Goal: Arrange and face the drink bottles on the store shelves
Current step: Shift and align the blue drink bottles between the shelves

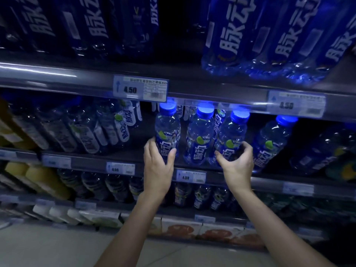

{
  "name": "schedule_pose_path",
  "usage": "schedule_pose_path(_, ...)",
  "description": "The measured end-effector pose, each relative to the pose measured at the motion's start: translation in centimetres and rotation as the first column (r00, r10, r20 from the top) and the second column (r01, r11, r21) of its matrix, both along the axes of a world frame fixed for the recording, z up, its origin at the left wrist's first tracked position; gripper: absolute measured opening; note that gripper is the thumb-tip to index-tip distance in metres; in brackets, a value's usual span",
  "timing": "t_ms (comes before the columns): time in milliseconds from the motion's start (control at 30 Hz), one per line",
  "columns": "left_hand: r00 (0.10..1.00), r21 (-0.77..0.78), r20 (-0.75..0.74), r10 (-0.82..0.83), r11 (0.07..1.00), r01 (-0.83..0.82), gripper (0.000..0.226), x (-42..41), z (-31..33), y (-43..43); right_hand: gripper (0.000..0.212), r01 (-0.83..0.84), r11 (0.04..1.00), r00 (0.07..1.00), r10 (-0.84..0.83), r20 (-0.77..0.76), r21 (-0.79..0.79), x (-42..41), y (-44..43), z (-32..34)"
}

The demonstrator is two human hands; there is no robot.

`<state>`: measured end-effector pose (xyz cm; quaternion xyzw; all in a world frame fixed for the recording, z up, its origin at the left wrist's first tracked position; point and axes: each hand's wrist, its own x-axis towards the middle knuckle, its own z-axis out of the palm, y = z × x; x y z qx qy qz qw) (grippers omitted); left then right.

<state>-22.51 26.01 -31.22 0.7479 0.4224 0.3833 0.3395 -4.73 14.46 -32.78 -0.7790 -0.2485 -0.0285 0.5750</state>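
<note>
Both forearms reach up to the middle shelf, where the left hand wraps one upright bottle and the right hand cups another bottle, an untouched third bottle standing between them.

Two bare forearms come up from the lower edge of the head view, with no sleeve on either along the whole visible length. The left hand and the right hand wear no gloves, and no ring, watch, bracelet or wristband shows on them or at either wrist. The fingers are slender, with short, plain nails where the dim light lets them be made out.
</note>
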Motion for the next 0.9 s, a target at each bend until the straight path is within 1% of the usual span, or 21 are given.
schedule_pose_path(100, 1.0, -0.008, 0.022, 0.009, 1.0, -0.009, 0.067, 0.2, -0.3, 0.3, 0.071, 0.011, 1.0, 1.0, -0.011, 0.02, -0.016, 0.1, 0.1, -0.5)
schedule_pose_path(300, 0.999, -0.053, 0.046, 0.017, 0.998, -0.014, 0.068, 0.2, -0.6, 0.7, 0.073, 0.002, 1.0, 1.0, -0.002, -0.005, -0.028, -0.3, 0.4, -0.1)
schedule_pose_path(367, 0.998, -0.061, 0.046, 0.031, 0.998, -0.028, 0.067, 0.2, -0.6, 0.8, 0.078, -0.006, 0.999, 1.0, 0.006, -0.003, -0.052, -0.9, 0.1, 0.2)
schedule_pose_path(433, 0.998, -0.08, 0.046, 0.044, 0.996, -0.04, 0.067, 0.2, -0.6, 0.9, 0.08, 0.042, 0.997, 0.999, -0.04, 0.033, -0.067, -1.9, -0.4, 0.5)
schedule_pose_path(500, 0.998, -0.09, 0.047, 0.041, 0.995, -0.036, 0.066, 0.2, -0.5, 1.2, 0.071, 0.105, 0.994, 0.983, -0.098, 0.155, -0.036, -3.6, -1.0, 0.8)
schedule_pose_path(533, 0.998, -0.087, 0.051, 0.041, 0.996, -0.036, 0.064, 0.2, -0.4, 1.4, 0.062, 0.094, 0.995, 0.975, -0.088, 0.204, -0.022, -4.6, -1.0, 0.9)
schedule_pose_path(567, 0.998, -0.081, 0.054, 0.043, 0.996, -0.038, 0.06, 0.2, -0.4, 1.6, 0.055, 0.059, 0.998, 0.975, -0.053, 0.218, -0.022, -5.6, -0.9, 1.0)
schedule_pose_path(633, 0.997, -0.074, 0.059, 0.057, 0.996, -0.053, 0.054, 0.1, -0.4, 2.1, 0.049, -0.006, 0.998, 0.987, 0.015, 0.161, -0.059, -7.2, 0.0, 0.9)
schedule_pose_path(700, 0.996, -0.097, 0.063, 0.07, 0.993, -0.063, 0.054, -0.1, -0.4, 2.4, 0.058, -0.023, 0.993, 0.998, 0.03, 0.06, -0.112, -8.2, 1.3, 0.8)
schedule_pose_path(800, 0.994, -0.144, 0.073, 0.077, 0.987, -0.066, 0.056, -0.3, -0.2, 2.9, 0.073, -0.021, 0.986, 0.999, 0.013, -0.049, -0.167, -8.9, 3.5, 0.8)
schedule_pose_path(900, 0.996, -0.165, 0.047, 0.073, 0.984, -0.065, 0.061, -0.4, 0.1, 3.4, 0.074, 0.018, 0.986, 0.992, -0.037, -0.118, -0.163, -9.0, 4.9, 1.0)
